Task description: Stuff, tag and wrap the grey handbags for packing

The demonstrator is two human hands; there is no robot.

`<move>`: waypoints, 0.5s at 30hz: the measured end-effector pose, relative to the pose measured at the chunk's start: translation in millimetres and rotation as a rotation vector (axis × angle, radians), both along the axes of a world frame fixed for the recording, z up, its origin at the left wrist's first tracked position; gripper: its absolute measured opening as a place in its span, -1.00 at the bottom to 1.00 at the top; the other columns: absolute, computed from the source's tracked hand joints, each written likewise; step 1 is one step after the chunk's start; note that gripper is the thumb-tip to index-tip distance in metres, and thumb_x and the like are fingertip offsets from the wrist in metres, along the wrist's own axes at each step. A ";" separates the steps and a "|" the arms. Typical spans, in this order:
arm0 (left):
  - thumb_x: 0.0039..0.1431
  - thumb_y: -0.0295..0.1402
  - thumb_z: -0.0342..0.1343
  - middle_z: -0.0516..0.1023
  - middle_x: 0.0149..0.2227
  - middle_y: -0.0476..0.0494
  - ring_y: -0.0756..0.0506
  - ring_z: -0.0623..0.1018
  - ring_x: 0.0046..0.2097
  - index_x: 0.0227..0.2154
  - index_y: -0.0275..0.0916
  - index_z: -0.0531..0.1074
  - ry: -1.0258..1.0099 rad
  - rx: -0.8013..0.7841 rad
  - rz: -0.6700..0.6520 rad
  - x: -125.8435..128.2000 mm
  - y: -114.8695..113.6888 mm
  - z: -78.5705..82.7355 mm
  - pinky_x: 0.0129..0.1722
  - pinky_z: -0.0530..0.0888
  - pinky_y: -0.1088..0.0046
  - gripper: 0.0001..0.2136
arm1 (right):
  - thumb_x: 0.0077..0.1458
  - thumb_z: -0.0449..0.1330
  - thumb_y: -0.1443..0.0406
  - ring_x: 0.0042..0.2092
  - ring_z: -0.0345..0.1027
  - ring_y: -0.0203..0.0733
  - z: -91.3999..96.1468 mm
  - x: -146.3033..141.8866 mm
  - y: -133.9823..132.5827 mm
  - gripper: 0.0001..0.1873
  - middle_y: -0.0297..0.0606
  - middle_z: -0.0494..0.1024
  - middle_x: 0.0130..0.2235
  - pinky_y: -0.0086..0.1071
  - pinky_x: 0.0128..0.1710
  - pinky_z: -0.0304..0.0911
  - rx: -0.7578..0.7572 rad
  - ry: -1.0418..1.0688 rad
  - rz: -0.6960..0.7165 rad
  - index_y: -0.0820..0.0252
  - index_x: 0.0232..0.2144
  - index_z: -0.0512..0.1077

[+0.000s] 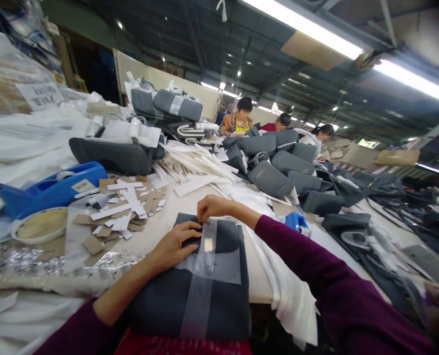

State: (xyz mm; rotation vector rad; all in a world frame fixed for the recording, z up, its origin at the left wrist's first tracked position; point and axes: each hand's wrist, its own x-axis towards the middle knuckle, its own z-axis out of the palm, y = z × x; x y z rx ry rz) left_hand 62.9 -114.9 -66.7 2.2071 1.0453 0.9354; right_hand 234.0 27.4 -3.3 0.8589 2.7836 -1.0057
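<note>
A dark grey bag (219, 308) lies at the table's front edge, close to my body. Down its middle runs a clear plastic strip (199, 291), with a small cream-coloured piece (208, 245) showing under it. My left hand (173, 245) rests on the bag's upper left part, fingers spread and lying on the grey surface. At the top of the bag, my right hand (212, 207) is closed in a pinch at the upper end of the strip. The fingertips hide exactly how much of the strip is gripped.
Left are a blue tape dispenser (62, 185), a tape roll (40, 226) and scattered card pieces (128, 207). White strips (201, 165) lie behind. Grey bags (271, 178) are heaped at the right, near a smaller blue dispenser (296, 222). Several people (237, 121) sit beyond.
</note>
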 end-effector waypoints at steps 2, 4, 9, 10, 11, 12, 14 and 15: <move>0.07 -0.49 0.12 0.46 0.02 -0.18 -0.17 0.43 0.08 -0.18 -0.17 0.49 -0.024 -0.019 0.013 -0.2 -0.3 0.4 0.13 0.35 0.21 -0.76 | -0.09 0.23 0.45 -0.32 0.42 -0.31 -6.7 15.9 4.3 -0.78 -0.25 0.60 -0.35 -0.52 -0.30 0.26 0.095 0.127 -0.195 0.32 -0.32 0.58; 0.06 -0.50 0.11 0.47 0.00 -0.18 -0.17 0.44 0.07 -0.23 -0.19 0.46 -0.039 -0.035 0.019 -0.2 -1.0 0.2 0.11 0.36 0.22 -0.80 | -0.01 0.19 0.41 -0.31 0.43 -0.27 -14.1 30.0 0.2 -0.76 -0.19 0.61 -0.34 -0.49 -0.28 0.27 0.126 0.113 -0.362 0.35 -0.27 0.58; 0.11 -0.52 0.03 0.43 -0.01 -0.14 -0.14 0.41 0.07 -0.11 -0.15 0.39 0.006 -0.004 0.035 4.3 -2.9 2.6 0.12 0.34 0.26 -0.71 | 0.18 0.10 0.28 -0.17 0.45 -0.23 -35.0 36.8 -31.2 -0.74 -0.20 0.61 -0.19 -0.46 -0.15 0.25 0.168 0.016 -0.391 0.23 -0.20 0.57; 0.12 -0.52 0.01 0.42 -0.01 -0.13 -0.13 0.40 0.07 -0.13 -0.14 0.41 0.032 0.007 0.026 5.6 -3.0 4.5 0.12 0.33 0.26 -0.73 | 0.21 0.07 0.28 -0.13 0.44 -0.21 -37.2 34.1 -36.5 -0.72 -0.18 0.60 -0.16 -0.44 -0.11 0.24 0.206 -0.010 -0.412 0.22 -0.19 0.56; 0.13 -0.52 -0.01 0.41 -0.01 -0.13 -0.14 0.40 0.07 -0.19 -0.14 0.44 0.055 0.012 0.013 6.6 -3.0 6.8 0.12 0.33 0.26 -0.76 | 0.22 0.04 0.30 -0.09 0.42 -0.18 -38.3 31.5 -41.1 -0.71 -0.14 0.58 -0.12 -0.40 -0.07 0.23 0.254 -0.031 -0.451 0.22 -0.16 0.54; 0.14 -0.51 -0.02 0.40 -0.01 -0.14 -0.14 0.40 0.07 -0.26 -0.16 0.45 0.065 0.011 0.006 6.7 -3.1 9.0 0.11 0.33 0.26 -0.80 | 0.21 0.02 0.34 -0.03 0.39 -0.15 -38.2 29.8 -45.5 -0.69 -0.10 0.54 -0.07 -0.36 -0.03 0.21 0.305 -0.035 -0.500 0.23 -0.12 0.52; 0.12 -0.50 0.00 0.38 0.02 -0.15 -0.15 0.38 0.10 -0.33 -0.18 0.45 0.033 0.010 0.048 2.8 -4.3 11.3 0.15 0.30 0.24 -0.85 | 0.18 0.01 0.41 0.08 0.29 -0.10 -36.1 31.1 -57.2 -0.62 -0.05 0.44 0.05 -0.29 0.08 0.15 0.394 0.027 -0.597 0.25 0.01 0.44; 0.11 -0.47 0.02 0.37 0.04 -0.16 -0.17 0.35 0.14 -0.31 -0.18 0.45 -0.005 0.016 0.111 -1.6 -6.1 10.3 0.19 0.26 0.20 -0.86 | 0.17 0.01 0.42 0.14 0.23 -0.10 -35.2 34.6 -66.5 -0.57 -0.05 0.38 0.11 -0.27 0.13 0.12 0.432 0.075 -0.655 0.25 0.08 0.38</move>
